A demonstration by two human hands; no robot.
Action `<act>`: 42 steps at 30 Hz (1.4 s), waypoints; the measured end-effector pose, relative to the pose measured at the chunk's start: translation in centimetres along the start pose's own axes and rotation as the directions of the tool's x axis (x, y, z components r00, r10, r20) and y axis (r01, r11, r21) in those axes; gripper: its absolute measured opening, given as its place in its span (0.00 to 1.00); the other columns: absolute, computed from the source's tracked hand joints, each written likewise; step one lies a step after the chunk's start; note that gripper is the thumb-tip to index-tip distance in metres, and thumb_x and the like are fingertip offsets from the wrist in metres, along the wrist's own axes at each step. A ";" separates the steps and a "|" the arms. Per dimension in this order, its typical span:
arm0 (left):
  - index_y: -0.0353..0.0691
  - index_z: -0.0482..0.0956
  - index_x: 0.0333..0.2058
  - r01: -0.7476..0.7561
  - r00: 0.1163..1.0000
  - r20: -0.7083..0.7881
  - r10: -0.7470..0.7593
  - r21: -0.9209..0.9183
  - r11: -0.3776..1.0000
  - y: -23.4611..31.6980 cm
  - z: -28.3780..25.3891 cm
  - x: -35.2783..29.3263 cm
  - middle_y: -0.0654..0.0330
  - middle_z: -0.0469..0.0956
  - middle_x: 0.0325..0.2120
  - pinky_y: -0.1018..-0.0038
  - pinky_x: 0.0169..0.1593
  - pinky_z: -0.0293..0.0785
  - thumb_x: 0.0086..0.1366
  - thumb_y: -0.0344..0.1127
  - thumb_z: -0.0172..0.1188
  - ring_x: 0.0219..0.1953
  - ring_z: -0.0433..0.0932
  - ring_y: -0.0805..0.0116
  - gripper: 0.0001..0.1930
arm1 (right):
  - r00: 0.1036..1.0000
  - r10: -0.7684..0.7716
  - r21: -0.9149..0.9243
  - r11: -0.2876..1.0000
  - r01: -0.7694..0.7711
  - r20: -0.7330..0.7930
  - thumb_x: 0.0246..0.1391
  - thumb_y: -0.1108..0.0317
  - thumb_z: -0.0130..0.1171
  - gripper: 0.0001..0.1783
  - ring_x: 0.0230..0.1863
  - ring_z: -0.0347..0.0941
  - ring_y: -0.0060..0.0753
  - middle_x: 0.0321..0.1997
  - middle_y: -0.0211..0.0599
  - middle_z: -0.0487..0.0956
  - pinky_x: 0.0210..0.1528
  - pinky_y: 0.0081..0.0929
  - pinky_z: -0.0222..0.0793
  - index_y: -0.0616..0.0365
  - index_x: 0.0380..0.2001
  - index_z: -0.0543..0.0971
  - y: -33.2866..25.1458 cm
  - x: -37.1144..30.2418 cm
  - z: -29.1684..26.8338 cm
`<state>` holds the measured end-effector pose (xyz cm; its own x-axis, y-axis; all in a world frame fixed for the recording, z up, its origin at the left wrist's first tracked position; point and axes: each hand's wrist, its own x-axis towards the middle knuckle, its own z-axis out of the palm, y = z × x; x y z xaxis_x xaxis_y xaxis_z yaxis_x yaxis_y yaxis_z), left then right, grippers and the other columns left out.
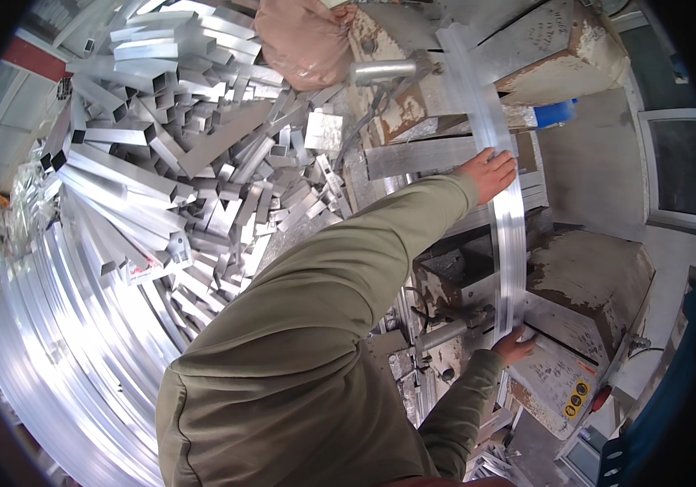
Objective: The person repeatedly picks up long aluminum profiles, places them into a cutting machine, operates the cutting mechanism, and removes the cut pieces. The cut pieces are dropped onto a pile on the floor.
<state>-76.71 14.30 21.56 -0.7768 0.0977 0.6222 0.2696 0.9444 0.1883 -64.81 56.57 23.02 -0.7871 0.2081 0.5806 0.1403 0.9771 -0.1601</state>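
Observation:
A long, ribbed silver aluminium profile (508, 235) runs from the far top of the view toward me across a machine, possibly several strips side by side. My left hand (490, 174) grips it about midway, fingers bent over its top. Close to its near part, my right hand (514, 346) is closed on the same profile, with the thumb side partly hidden. Both arms are in olive green sleeves. Beneath the profile lies the machine's metal bed (461, 272), dark and worn.
Worn beige machine housings (591, 280) stand right of the profile, one bearing yellow warning stickers (577, 399). Cylindrical clamps (443, 334) sit left of it. A heap of cut aluminium tubes (226, 162) and long bars (56, 349) fills the left. A pinkish sack (303, 40) stands behind.

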 end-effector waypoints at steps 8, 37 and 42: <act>0.45 0.77 0.47 0.026 0.976 -0.217 -0.004 0.098 0.995 0.0 1.3 -0.2 0.60 0.71 0.54 0.55 0.59 0.60 0.61 0.38 0.49 0.60 0.64 0.62 0.17 | 0.800 -0.580 0.289 0.801 0.525 0.155 0.54 0.60 0.59 0.31 0.61 0.61 0.60 0.62 0.57 0.64 0.62 0.49 0.57 0.65 0.58 0.66 -11.8 1.9 -1.6; 0.40 0.69 0.55 0.868 0.434 0.420 -0.797 0.042 0.495 -5.5 -11.4 -45.4 0.46 0.67 0.57 0.59 0.61 0.64 0.54 0.28 0.61 0.59 0.65 0.47 0.27 | 0.715 -0.479 0.147 0.867 0.476 0.509 0.38 0.43 0.69 0.51 0.57 0.68 0.57 0.55 0.58 0.71 0.56 0.44 0.65 0.64 0.60 0.64 -20.5 5.6 4.7; 0.33 0.66 0.55 0.926 0.002 0.510 -0.860 0.324 0.194 0.6 -21.3 -57.7 0.42 0.70 0.50 0.59 0.59 0.66 0.58 0.34 0.60 0.55 0.68 0.44 0.26 | 0.729 -0.483 0.151 0.867 0.474 0.485 0.38 0.42 0.69 0.51 0.56 0.68 0.57 0.55 0.58 0.71 0.55 0.45 0.65 0.63 0.60 0.64 -20.1 5.4 5.0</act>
<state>-19.55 2.55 1.97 -0.5238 -0.6519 -0.5484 -0.8512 0.3757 0.3664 -74.84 37.83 25.39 -0.9329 -0.3417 0.1139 -0.3421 0.9395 0.0164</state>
